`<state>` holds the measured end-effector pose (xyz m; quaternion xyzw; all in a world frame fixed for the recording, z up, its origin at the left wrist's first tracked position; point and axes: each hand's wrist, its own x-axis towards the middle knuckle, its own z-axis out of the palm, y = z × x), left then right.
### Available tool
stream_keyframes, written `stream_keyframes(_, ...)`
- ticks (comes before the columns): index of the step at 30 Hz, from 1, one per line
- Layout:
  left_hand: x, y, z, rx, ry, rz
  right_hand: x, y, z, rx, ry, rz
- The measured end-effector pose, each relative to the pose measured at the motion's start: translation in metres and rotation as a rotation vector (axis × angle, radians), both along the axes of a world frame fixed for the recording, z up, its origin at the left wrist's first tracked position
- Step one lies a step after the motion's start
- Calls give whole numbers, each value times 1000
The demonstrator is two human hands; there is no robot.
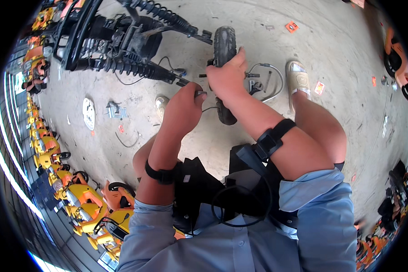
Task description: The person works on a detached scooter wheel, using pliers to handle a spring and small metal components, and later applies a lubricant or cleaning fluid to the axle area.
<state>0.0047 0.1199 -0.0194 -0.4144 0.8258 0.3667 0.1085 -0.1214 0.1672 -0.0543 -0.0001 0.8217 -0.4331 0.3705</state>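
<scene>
A small wheel with a black knobbly tyre stands upright on the floor in front of me, its axle sticking out on both sides. My right hand grips it at the top and near side, thumb toward the hub. Left of the wheel, my left hand is curled closed, and a small dark piece shows between thumb and finger; its kind is unclear. That hand is close to the lower end of a black spring shock fork, part of a vehicle's front end lying at the upper left.
A cable curves beside the wheel, near an adjustable wrench and a thin spring. Farther left lie a white disc and metal parts. Yellow scooters line the left side. My sandalled foot is at right.
</scene>
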Motion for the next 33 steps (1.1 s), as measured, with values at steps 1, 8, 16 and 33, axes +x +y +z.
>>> stream_keyframes(1,6,1,4,-7,21,36,0,-5,6,-59,-81,-42)
stream_keyframes(8,45,-26,-57,115,413,665,23,-26,-7,-382,-271,-67)
stream_keyframes(16,36,-48,-47,12,299,487,28,-35,-1,-490,-264,43)
stream_keyframes(33,21,-46,-6,1083,1174,491,11,7,65,-648,187,628)
